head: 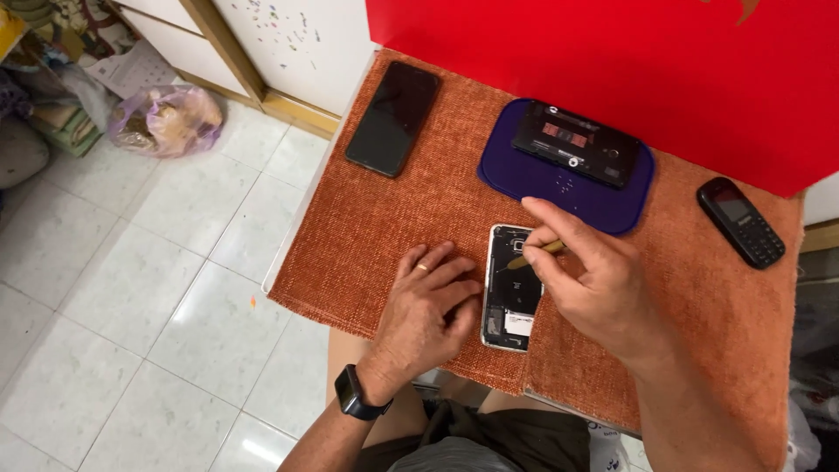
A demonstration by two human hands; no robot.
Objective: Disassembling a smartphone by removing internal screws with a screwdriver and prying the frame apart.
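On the orange mat point(376, 236), right hand point(594, 280) pinching a brass tool point(535, 254), left hand point(428, 306) flat against the opened phone point(511, 297).

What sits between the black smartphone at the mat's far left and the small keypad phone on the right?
The purple tray carrying a dismantled phone, seen from the head camera.

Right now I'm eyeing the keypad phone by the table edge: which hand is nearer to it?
Right. The right hand lies left of the keypad phone, apart; the left hand is farther left.
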